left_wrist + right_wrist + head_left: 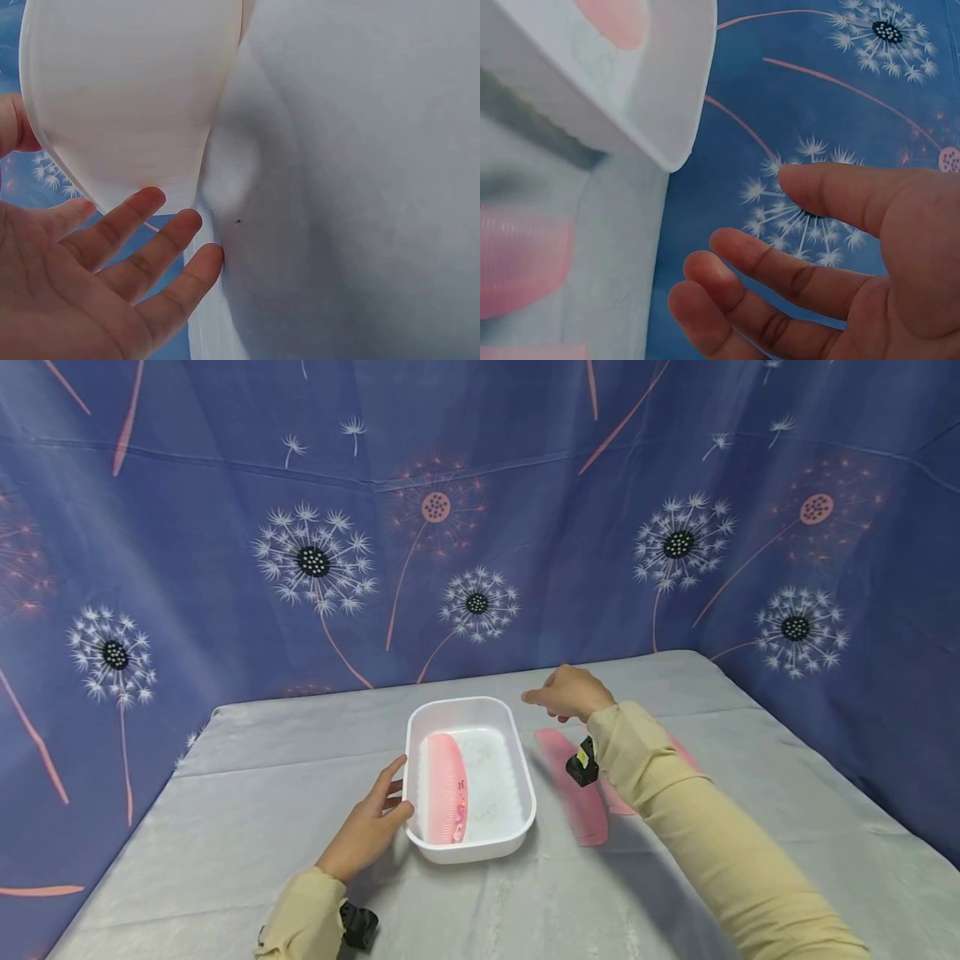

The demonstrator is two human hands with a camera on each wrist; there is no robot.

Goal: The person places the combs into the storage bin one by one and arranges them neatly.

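Note:
A white plastic tray (491, 852) sits on the cloth-covered table with one pink comb (442, 785) lying lengthwise in its left half. My left hand (371, 827) is at the tray's left side, thumb and fingertips at the rim and outer wall. The left wrist view shows the fingers (124, 232) spread and nearly straight. Beyond the tray's far right corner, my right hand (572, 693) is raised above the table with nothing in it. Its fingers bend loosely, thumb apart, in the right wrist view. A second pink comb (573, 789) lies right of the tray, partly behind the wrist camera.
More pink combs (618, 800) lie under the right forearm, mostly hidden by the sleeve (675, 793). A grey-white cloth (247, 802) covers the table. Behind it hangs a blue curtain (540, 510) with dandelion prints, right at the table's back edge.

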